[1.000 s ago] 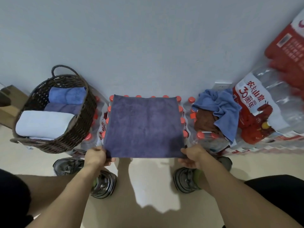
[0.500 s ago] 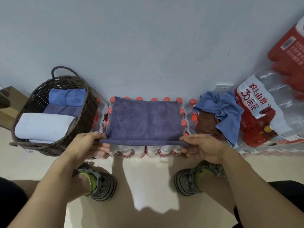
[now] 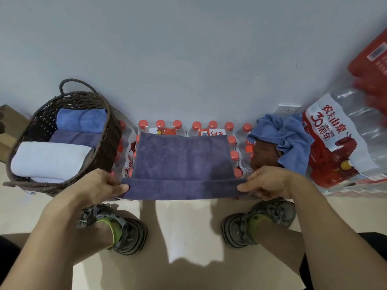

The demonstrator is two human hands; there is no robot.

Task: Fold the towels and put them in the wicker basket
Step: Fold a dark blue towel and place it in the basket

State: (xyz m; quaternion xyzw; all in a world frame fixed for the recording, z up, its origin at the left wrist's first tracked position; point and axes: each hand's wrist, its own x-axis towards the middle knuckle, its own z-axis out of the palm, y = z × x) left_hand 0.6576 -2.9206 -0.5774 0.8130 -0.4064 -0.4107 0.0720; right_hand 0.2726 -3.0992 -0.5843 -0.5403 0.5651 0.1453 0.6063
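Two hands hold a purple towel [image 3: 182, 162] at the centre of the frame, spread over a shrink-wrapped pack of red-capped bottles [image 3: 211, 127] that stands against the grey wall [image 3: 188, 49]. The left hand [image 3: 98, 186] pinches the towel's near left corner, thumb on top pointing right and the other fingers curled underneath; the right hand [image 3: 267, 182] pinches the near right corner in the same way, thumb on top pointing left. Between them the near edge is turned over into a narrow folded band that runs across the towel's full width, and the far edge lies flat just short of the back row of caps. At the left of the frame sits the wicker basket [image 3: 109, 143], dark brown with a loop handle at its far rim, touching the bottle pack. Inside it lie three folded towels: a blue one [image 3: 80, 121] at the far end, a purple one [image 3: 77, 139] in the middle and a white one [image 3: 50, 159] nearest the camera. At the right of the pack, a crumpled blue towel [image 3: 291, 139] is heaped over a brown towel [image 3: 265, 154], both unfolded. Further right, large clear water jugs [image 3: 343, 139] with red and white labels lean against the wall, beside a white wall socket [image 3: 288, 108]. Along the bottom of the frame two grey shoes [image 3: 123, 233] with green socks stand on the beige floor [image 3: 188, 268].
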